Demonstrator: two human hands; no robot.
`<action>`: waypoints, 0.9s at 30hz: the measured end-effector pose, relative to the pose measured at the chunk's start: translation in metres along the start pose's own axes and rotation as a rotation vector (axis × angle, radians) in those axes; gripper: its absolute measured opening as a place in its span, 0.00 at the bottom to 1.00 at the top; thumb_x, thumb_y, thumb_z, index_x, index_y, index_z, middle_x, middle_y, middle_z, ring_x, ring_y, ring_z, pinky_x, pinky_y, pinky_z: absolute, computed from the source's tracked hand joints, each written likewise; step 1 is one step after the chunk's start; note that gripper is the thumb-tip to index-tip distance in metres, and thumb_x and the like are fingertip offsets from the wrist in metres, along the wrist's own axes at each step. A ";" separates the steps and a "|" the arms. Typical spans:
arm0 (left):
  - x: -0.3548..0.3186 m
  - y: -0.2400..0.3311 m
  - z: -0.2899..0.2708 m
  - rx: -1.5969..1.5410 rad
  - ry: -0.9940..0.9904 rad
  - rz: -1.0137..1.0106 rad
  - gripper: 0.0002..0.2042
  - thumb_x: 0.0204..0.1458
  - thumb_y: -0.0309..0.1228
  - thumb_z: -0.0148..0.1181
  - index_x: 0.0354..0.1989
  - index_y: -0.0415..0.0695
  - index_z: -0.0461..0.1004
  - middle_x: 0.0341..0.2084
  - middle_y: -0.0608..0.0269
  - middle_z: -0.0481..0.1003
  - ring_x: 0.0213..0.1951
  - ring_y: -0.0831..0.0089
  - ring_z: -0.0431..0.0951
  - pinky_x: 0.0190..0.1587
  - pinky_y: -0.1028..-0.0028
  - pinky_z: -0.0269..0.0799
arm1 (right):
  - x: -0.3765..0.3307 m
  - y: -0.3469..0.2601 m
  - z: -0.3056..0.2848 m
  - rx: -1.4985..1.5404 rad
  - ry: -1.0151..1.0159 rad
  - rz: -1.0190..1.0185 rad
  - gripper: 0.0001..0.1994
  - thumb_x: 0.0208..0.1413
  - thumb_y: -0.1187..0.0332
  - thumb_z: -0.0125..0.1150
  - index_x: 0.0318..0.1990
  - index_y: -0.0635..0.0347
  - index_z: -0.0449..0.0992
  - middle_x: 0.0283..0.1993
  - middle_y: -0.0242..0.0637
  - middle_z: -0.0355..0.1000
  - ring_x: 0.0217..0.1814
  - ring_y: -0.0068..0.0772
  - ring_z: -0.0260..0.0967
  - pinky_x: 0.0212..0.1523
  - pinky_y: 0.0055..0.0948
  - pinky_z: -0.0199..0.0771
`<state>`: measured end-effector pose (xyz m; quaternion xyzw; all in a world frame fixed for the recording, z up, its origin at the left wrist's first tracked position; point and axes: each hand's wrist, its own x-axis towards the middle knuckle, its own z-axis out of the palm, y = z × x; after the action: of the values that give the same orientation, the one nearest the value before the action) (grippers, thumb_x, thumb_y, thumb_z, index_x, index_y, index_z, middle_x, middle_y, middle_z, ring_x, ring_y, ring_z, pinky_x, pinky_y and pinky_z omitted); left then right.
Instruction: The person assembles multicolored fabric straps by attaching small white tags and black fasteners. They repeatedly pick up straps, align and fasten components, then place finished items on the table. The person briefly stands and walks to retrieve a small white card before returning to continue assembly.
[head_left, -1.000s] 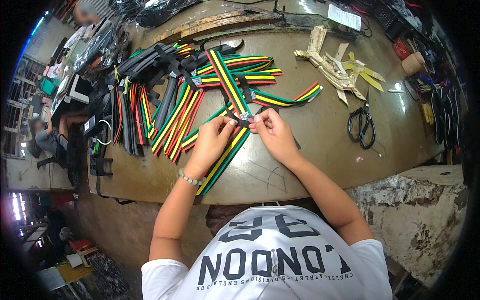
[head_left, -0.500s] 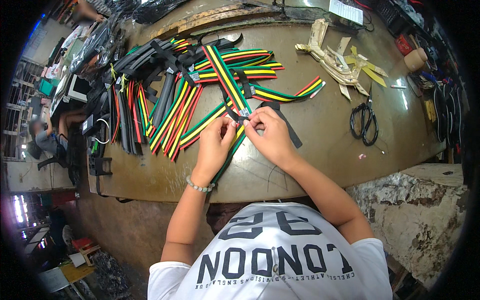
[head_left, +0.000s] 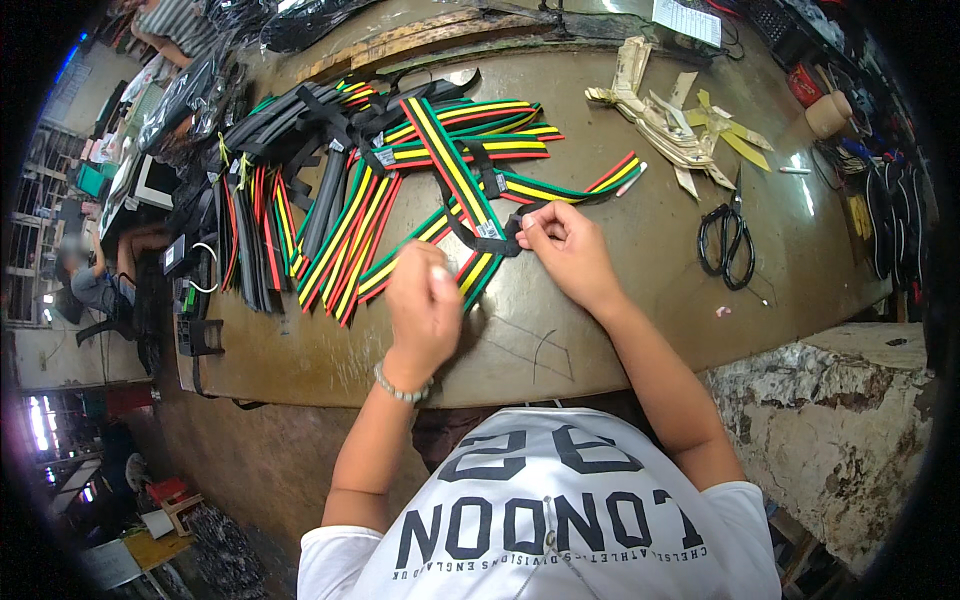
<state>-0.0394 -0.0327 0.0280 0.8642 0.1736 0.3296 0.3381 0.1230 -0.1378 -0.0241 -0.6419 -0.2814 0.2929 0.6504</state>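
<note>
My right hand (head_left: 570, 258) pinches the end of a black webbing strap (head_left: 497, 246), near the lower end of a striped green, yellow and red strap (head_left: 440, 148). My left hand (head_left: 422, 305) is curled closed just above the table, left of that end; whatever its fingers hold, if anything, is hidden. Under the black webbing another striped strap (head_left: 480, 278) slants toward me. Beyond and to the left lies a pile of striped straps (head_left: 352, 240) mixed with dark grey padded strips (head_left: 290, 115).
Black-handled scissors (head_left: 727, 245) lie at the right. Farther back sits a bundle of cream strips (head_left: 660, 130). White pens (head_left: 795, 171) and loose dark threads (head_left: 540, 350) rest on the brown table (head_left: 640, 310). Another person (head_left: 95, 270) sits at far left.
My left hand has come away from the black webbing, back toward me and left. My right hand has shifted slightly right, still pinching the webbing.
</note>
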 end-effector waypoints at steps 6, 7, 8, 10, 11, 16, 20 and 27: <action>0.000 0.031 0.006 -0.193 -0.621 0.048 0.06 0.52 0.28 0.60 0.33 0.37 0.76 0.27 0.55 0.73 0.31 0.57 0.75 0.35 0.67 0.72 | -0.001 0.003 0.004 0.006 0.038 -0.064 0.09 0.60 0.70 0.56 0.33 0.70 0.70 0.29 0.39 0.75 0.32 0.24 0.75 0.33 0.23 0.76; 0.007 0.022 0.011 -0.083 -0.392 0.021 0.05 0.51 0.27 0.61 0.33 0.37 0.77 0.28 0.56 0.73 0.30 0.61 0.75 0.34 0.69 0.72 | -0.001 0.003 0.003 0.007 0.037 -0.048 0.09 0.60 0.70 0.56 0.34 0.70 0.70 0.29 0.39 0.75 0.32 0.24 0.75 0.32 0.23 0.76; 0.013 0.012 0.017 0.024 -0.165 -0.007 0.05 0.51 0.25 0.62 0.34 0.38 0.78 0.29 0.58 0.73 0.29 0.65 0.75 0.32 0.72 0.71 | -0.001 0.004 0.003 0.014 0.042 -0.045 0.09 0.60 0.70 0.56 0.34 0.69 0.70 0.29 0.39 0.75 0.32 0.23 0.75 0.32 0.23 0.75; 0.020 -0.010 0.021 0.068 -0.246 -0.052 0.06 0.49 0.22 0.63 0.35 0.37 0.77 0.31 0.58 0.74 0.29 0.67 0.75 0.31 0.73 0.71 | -0.002 0.004 0.003 0.005 0.046 -0.052 0.09 0.60 0.70 0.56 0.34 0.69 0.70 0.29 0.39 0.75 0.32 0.23 0.75 0.31 0.23 0.75; 0.020 -0.018 0.024 0.032 -0.262 -0.058 0.07 0.48 0.22 0.63 0.36 0.37 0.76 0.31 0.57 0.73 0.30 0.64 0.75 0.32 0.71 0.71 | -0.002 0.005 0.004 -0.012 0.042 -0.061 0.09 0.60 0.70 0.56 0.34 0.69 0.70 0.29 0.39 0.75 0.32 0.23 0.75 0.31 0.23 0.74; 0.019 -0.019 0.028 0.109 -0.176 0.032 0.05 0.53 0.25 0.57 0.30 0.37 0.71 0.28 0.52 0.71 0.33 0.53 0.74 0.34 0.61 0.70 | -0.002 0.004 0.006 -0.013 0.064 -0.053 0.08 0.59 0.70 0.56 0.33 0.68 0.69 0.27 0.38 0.75 0.31 0.22 0.75 0.30 0.23 0.74; 0.008 0.025 0.004 0.308 -0.386 -0.051 0.14 0.58 0.36 0.53 0.24 0.39 0.69 0.24 0.48 0.71 0.31 0.52 0.74 0.32 0.58 0.68 | -0.002 0.003 0.005 -0.026 0.032 0.014 0.08 0.61 0.70 0.54 0.35 0.68 0.68 0.33 0.40 0.73 0.35 0.24 0.75 0.37 0.23 0.77; 0.051 -0.009 -0.011 0.462 -0.469 0.327 0.12 0.48 0.27 0.59 0.43 0.48 0.75 0.49 0.56 0.69 0.48 0.55 0.70 0.47 0.61 0.68 | -0.001 0.004 0.008 0.118 0.071 -0.048 0.09 0.64 0.68 0.51 0.37 0.68 0.66 0.33 0.42 0.74 0.34 0.28 0.76 0.35 0.25 0.78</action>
<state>-0.0107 0.0057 0.0510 0.9862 0.0207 0.1244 0.1076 0.1164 -0.1336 -0.0283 -0.6056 -0.2559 0.2703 0.7034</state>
